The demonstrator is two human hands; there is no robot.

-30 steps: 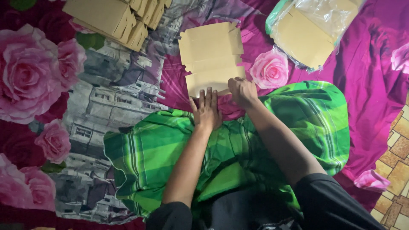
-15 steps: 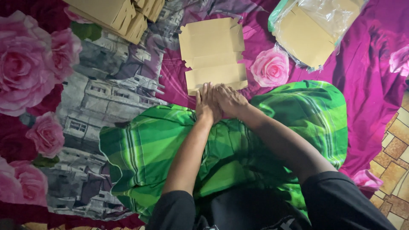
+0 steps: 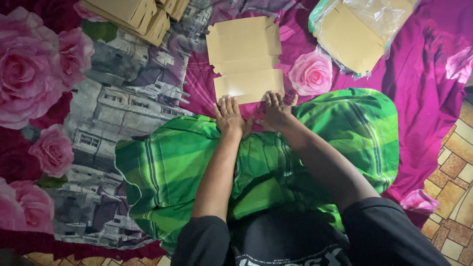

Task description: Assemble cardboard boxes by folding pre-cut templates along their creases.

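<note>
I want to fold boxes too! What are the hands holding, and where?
Nothing is gripped. The left hand and right hand lie flat, fingertips pressing the near edge of the flat cardboard box blank.

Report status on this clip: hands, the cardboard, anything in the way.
Left hand and right hand flat, fingertips on near edge of flat cardboard box blank. Blank lies on floral cloth. Nothing on it; bagged cardboard stack off to the right.
</note>
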